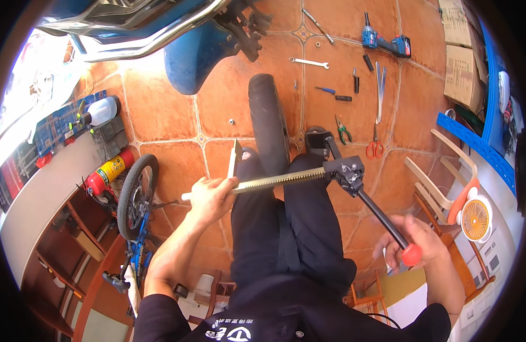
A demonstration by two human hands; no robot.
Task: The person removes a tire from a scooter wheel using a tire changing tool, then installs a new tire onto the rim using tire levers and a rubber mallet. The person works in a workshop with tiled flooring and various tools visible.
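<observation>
A clamp-like tool with a long toothed steel bar (280, 179) lies level across my thighs. My left hand (210, 199) is closed round the bar's left end, beside an upright flat steel jaw (234, 159). At the right end sits a black sliding head (345, 172), with a second jaw reaching up from it. From that head a black lever (381, 214) slants down to a red ball knob (411, 255). My right hand (428, 242) is right behind the knob, fingers apart and slightly blurred, not wrapped round it. A black tyre (268, 114) stands between my legs beyond the bar.
On the tiled floor ahead right lie a cordless impact wrench (386, 43), spanner (309, 62), pliers (343, 130), scissors (375, 145) and sockets (356, 82). A blue motorbike (189, 62) stands ahead left. A fire extinguisher (110, 171) and small bicycle wheel (138, 196) flank my left, a wooden chair (439, 165) my right.
</observation>
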